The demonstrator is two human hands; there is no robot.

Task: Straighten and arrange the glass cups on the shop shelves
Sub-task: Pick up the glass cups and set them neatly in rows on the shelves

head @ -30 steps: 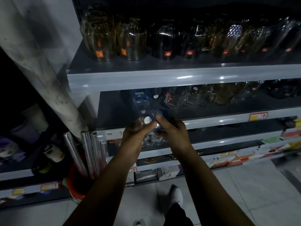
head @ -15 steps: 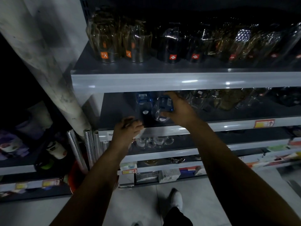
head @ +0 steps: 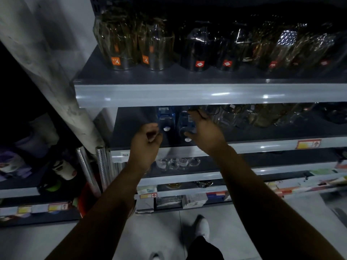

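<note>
Glass cups with blue labels stand side by side near the left end of the middle shelf (head: 262,146), set back from its pale front edge: the left cup (head: 165,119) and the right cup (head: 185,121), close together. The left hand (head: 148,136) is raised in front of the left cup, just to its left, with its fingers curled in toward the palm and nothing seen in them. The right hand (head: 205,132) is spread wide around the right cup, fingers arched above it and thumb low beside its base; the light is too dim to tell whether it touches the glass. More clear glassware (head: 231,115) runs along the same shelf to the right, partly hidden under the top shelf (head: 187,94). On that top shelf stands a row of tall glasses wrapped in clear film (head: 120,44), carrying orange and red stickers low on their fronts. One shelf below the hands sits a small cluster of little glass cups (head: 178,163). A yellow and red price tag (head: 308,143) is fixed to the middle shelf's edge at the right. Shiny foil rolls (head: 88,171) lean upright against the shelving's left side. A white shoe (head: 202,227) rests on the grey tiled floor (head: 150,231).
</note>
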